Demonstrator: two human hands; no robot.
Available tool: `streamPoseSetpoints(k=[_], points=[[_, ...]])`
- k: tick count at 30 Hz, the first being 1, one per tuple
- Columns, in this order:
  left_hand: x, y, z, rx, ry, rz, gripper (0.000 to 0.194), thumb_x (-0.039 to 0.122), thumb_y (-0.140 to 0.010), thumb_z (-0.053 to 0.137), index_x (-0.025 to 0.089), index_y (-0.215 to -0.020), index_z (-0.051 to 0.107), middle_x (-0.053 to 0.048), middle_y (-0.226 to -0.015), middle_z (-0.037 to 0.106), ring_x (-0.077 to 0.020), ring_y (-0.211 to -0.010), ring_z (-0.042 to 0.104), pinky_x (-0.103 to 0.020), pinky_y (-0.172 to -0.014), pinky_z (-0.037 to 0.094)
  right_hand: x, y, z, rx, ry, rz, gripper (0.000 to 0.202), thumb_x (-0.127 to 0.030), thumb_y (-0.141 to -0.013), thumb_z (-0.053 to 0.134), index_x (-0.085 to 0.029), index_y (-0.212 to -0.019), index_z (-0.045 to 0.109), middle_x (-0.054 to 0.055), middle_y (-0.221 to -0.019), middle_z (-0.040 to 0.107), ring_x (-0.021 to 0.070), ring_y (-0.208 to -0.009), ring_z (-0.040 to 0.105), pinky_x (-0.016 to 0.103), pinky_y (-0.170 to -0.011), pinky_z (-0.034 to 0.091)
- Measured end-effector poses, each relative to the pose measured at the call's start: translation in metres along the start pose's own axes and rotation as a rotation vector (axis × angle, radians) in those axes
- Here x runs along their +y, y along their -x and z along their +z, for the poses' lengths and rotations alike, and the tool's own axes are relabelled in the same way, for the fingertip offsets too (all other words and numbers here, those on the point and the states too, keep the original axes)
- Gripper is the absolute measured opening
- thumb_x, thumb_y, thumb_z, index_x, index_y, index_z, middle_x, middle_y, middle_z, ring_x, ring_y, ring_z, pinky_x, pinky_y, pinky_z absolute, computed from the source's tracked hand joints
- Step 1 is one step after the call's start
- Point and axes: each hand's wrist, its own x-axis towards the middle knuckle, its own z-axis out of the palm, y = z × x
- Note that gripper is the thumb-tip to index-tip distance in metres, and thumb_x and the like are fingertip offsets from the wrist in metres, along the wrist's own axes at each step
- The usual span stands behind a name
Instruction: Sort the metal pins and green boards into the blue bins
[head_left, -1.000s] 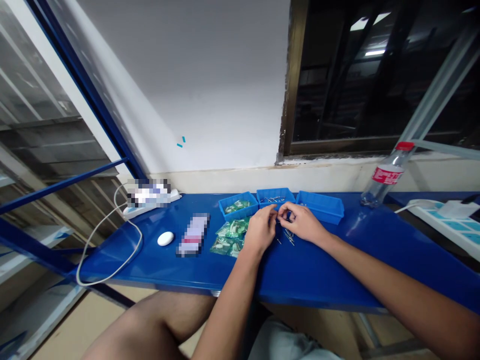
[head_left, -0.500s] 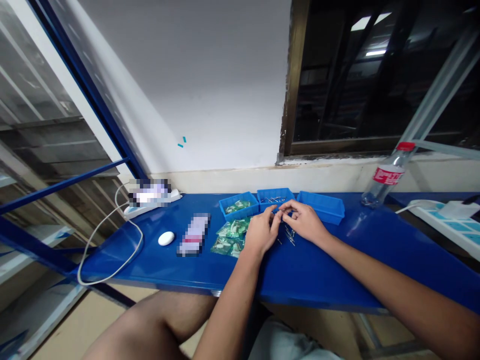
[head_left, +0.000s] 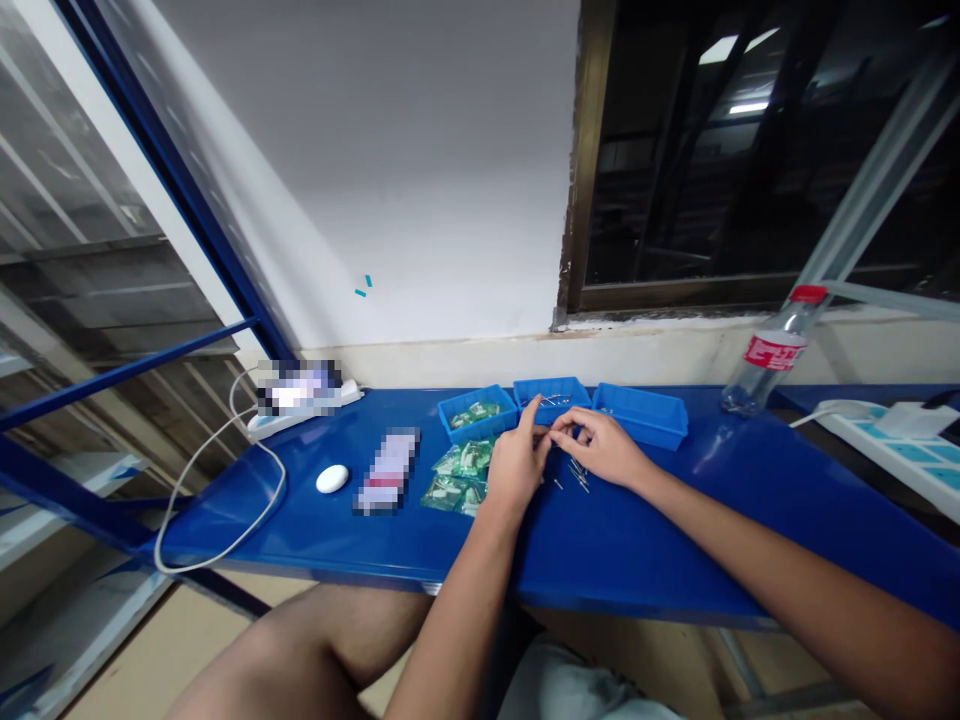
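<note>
My left hand (head_left: pixel 517 462) and my right hand (head_left: pixel 600 447) meet over the blue table, just in front of the bins. Both pinch at the fingertips, and the left index finger points up. Whatever lies between the fingers is too small to make out. Thin metal pieces like screws or pins (head_left: pixel 580 477) are scattered on the table below my right hand. More such pieces lie in the middle blue bin (head_left: pixel 551 383) behind my fingers. Beside my left hand are clear bags with green and white contents (head_left: pixel 454 490), and similar bags fill part of the left blue bin (head_left: pixel 480 429).
A third blue bin (head_left: pixel 651 428) stands behind my right hand. Farther right is a clear bottle with a red cap (head_left: pixel 772 350). On the left are a white oval object (head_left: pixel 332 479), a blurred-out flat item (head_left: pixel 388 470) and a power strip (head_left: pixel 307 412) with a looping cable (head_left: pixel 225 550).
My left index finger has lifted and straightened. Both hands' pinching fingertips have shifted slightly left and lower. The bins, bags and loose metal pieces stay in place.
</note>
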Motion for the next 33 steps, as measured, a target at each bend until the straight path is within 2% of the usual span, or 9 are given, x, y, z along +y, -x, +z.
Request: streamPoseSetpoints(k=[3, 7, 11, 16, 21, 25, 28, 33], points=[[0.001, 0.000, 0.001, -0.022, -0.039, 0.004, 0.069, 0.021, -0.099, 0.065, 0.030, -0.162, 0.036, -0.002, -0.112, 0.081, -0.0204, -0.094, 0.078, -0.029, -0.085, 0.059, -0.001, 0.000, -0.002, -0.016, 0.031, 0.001, 0.015, -0.034, -0.094, 0.064, -0.022, -0.088, 0.071, 0.002, -0.082, 0.068, 0.0160, -0.064, 0.055, 0.029, -0.059, 0.043], [0.002, 0.000, 0.001, -0.026, -0.025, 0.038, 0.061, 0.023, -0.100, 0.066, 0.031, -0.156, 0.044, -0.001, -0.110, 0.081, -0.0205, -0.095, 0.077, -0.030, -0.087, 0.059, 0.002, -0.001, -0.002, -0.010, 0.047, 0.037, 0.017, -0.031, -0.096, 0.059, -0.022, -0.083, 0.066, 0.000, -0.076, 0.066, 0.0159, -0.062, 0.054, 0.030, -0.059, 0.041], [0.005, -0.002, -0.001, 0.067, 0.099, 0.063, 0.052, 0.022, -0.099, 0.066, 0.028, -0.150, 0.053, -0.003, -0.107, 0.080, -0.0200, -0.095, 0.075, -0.030, -0.089, 0.059, 0.007, -0.001, -0.002, 0.005, -0.078, 0.065, 0.022, -0.032, -0.099, 0.053, -0.022, -0.084, 0.066, 0.002, -0.083, 0.070, 0.0197, -0.077, 0.065, 0.031, -0.071, 0.048], [0.008, -0.005, -0.002, 0.192, 0.305, 0.014, 0.045, 0.018, -0.098, 0.065, 0.023, -0.142, 0.058, -0.004, -0.105, 0.079, -0.0173, -0.090, 0.075, -0.029, -0.086, 0.059, 0.009, 0.000, -0.001, -0.046, -0.192, 0.039, 0.030, -0.040, -0.104, 0.049, -0.023, -0.089, 0.069, 0.004, -0.089, 0.072, 0.0213, -0.083, 0.067, 0.032, -0.076, 0.053], [0.010, -0.006, -0.002, 0.197, 0.402, -0.003, 0.046, 0.021, -0.099, 0.066, 0.021, -0.144, 0.056, -0.004, -0.106, 0.079, -0.0170, -0.089, 0.075, -0.029, -0.083, 0.060, 0.008, 0.000, 0.004, -0.132, -0.153, 0.011, 0.031, -0.042, -0.102, 0.053, -0.022, -0.086, 0.071, 0.004, -0.090, 0.072, 0.0213, -0.082, 0.066, 0.033, -0.075, 0.052], [0.011, -0.004, -0.003, 0.173, 0.321, 0.006, 0.043, 0.022, -0.101, 0.063, 0.023, -0.143, 0.057, -0.004, -0.109, 0.080, -0.0172, -0.090, 0.075, -0.031, -0.087, 0.060, 0.010, -0.001, 0.005, -0.110, -0.231, 0.062, 0.031, -0.047, -0.098, 0.060, -0.022, -0.088, 0.074, 0.004, -0.088, 0.072, 0.0209, -0.080, 0.065, 0.034, -0.075, 0.053], [0.009, -0.003, -0.002, 0.161, 0.173, 0.038, 0.035, 0.025, -0.104, 0.058, 0.022, -0.139, 0.060, -0.006, -0.114, 0.079, -0.0200, -0.100, 0.074, -0.035, -0.095, 0.058, 0.012, -0.003, 0.004, -0.043, -0.318, 0.156, 0.034, -0.053, -0.093, 0.066, -0.021, -0.089, 0.076, 0.004, -0.082, 0.072, 0.0195, -0.074, 0.064, 0.032, -0.069, 0.054], [0.003, 0.000, 0.001, -0.008, -0.195, 0.143, 0.026, 0.031, -0.104, 0.055, 0.021, -0.120, 0.073, -0.010, -0.121, 0.076, -0.0255, -0.112, 0.069, -0.041, -0.103, 0.053, 0.017, -0.007, 0.001, 0.110, -0.544, 0.369, 0.041, -0.060, -0.085, 0.074, -0.020, -0.095, 0.074, 0.005, -0.081, 0.070, 0.0142, -0.062, 0.059, 0.022, -0.043, 0.035]])
